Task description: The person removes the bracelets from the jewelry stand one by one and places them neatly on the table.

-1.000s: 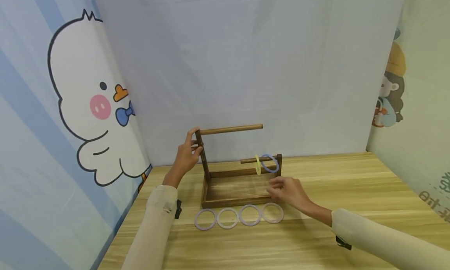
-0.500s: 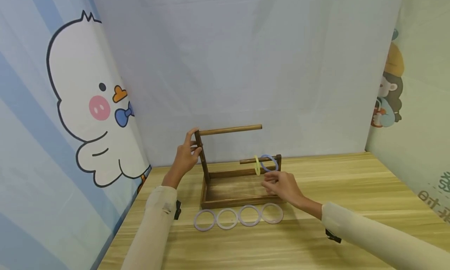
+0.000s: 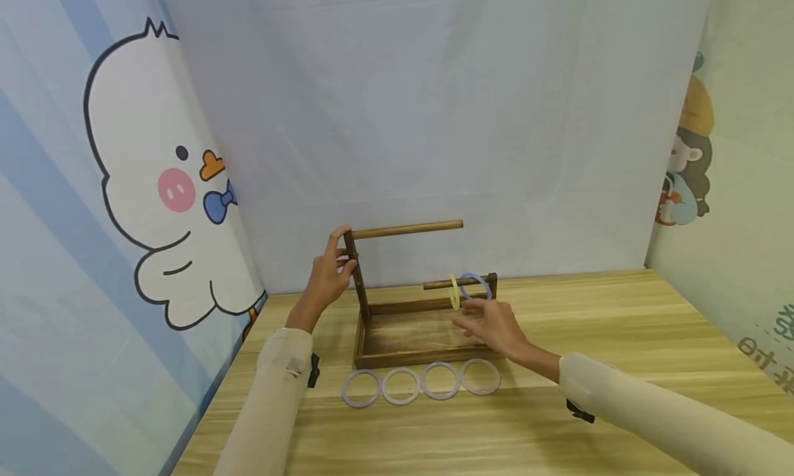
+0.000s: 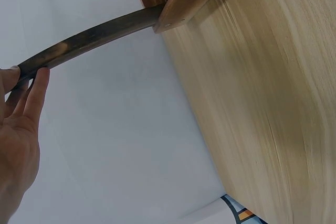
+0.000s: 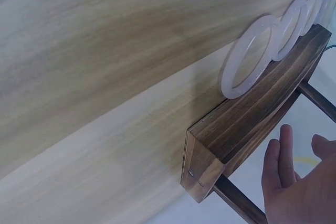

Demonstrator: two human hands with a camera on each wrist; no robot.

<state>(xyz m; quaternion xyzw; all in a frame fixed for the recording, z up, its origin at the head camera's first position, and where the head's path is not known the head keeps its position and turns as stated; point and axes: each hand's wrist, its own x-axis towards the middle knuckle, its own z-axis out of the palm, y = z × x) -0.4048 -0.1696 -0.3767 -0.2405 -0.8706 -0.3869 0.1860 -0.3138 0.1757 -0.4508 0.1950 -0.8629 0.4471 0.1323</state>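
A dark wooden rack (image 3: 428,357) stands on the table, with a tall post on its left and a short post on its right. My left hand (image 3: 327,275) grips the upper part of the tall post (image 4: 100,36) between thumb and fingers. A yellow ring (image 3: 455,292) and a blue ring (image 3: 476,279) hang on the lower rod (image 3: 437,284). Just below these rings is my right hand (image 3: 493,324), its fingers fairly straight. In the right wrist view its thumb stands apart from the fingers, and part of the yellow ring (image 5: 307,160) shows behind the hand.
Several pale rings (image 3: 401,385) lie in a row on the wood-grain table (image 3: 595,338), along the rack's front edge. The upper rod (image 3: 406,229) reaches right from the tall post, its right end free. Behind the table hangs a pale cloth (image 3: 434,118).
My right hand has moved left and slightly up, from the rack's front right corner to just under the hanging rings. The left hand keeps its grip on the tall post.
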